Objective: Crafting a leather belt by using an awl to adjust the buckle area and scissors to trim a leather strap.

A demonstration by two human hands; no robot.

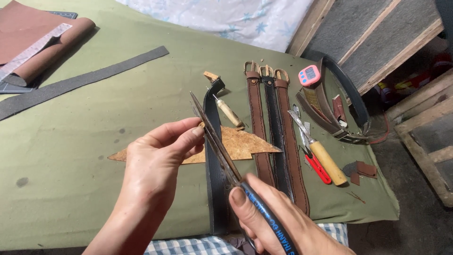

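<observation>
Left hand [158, 163] pinching dark belt strap [214, 160], right hand [269, 215] closed around scissors [222, 151]

Pretty clearly a small leatherworking shop, the homemade kind: the bench is covered with a green cloth [94, 156] and three finished belts with buckles [276, 137] are laid out side by side on it. There's a roll of brown leather [52, 47] with a ruler [33, 49] on it, a long grey strip [80, 82], an awl with a wooden handle [230, 113], a yellow-handled knife [325, 160] and a small pink timer [309, 75]. Rough wooden planks and frames [401, 42] stand around the bench over a bare gritty floor [415, 222].
</observation>
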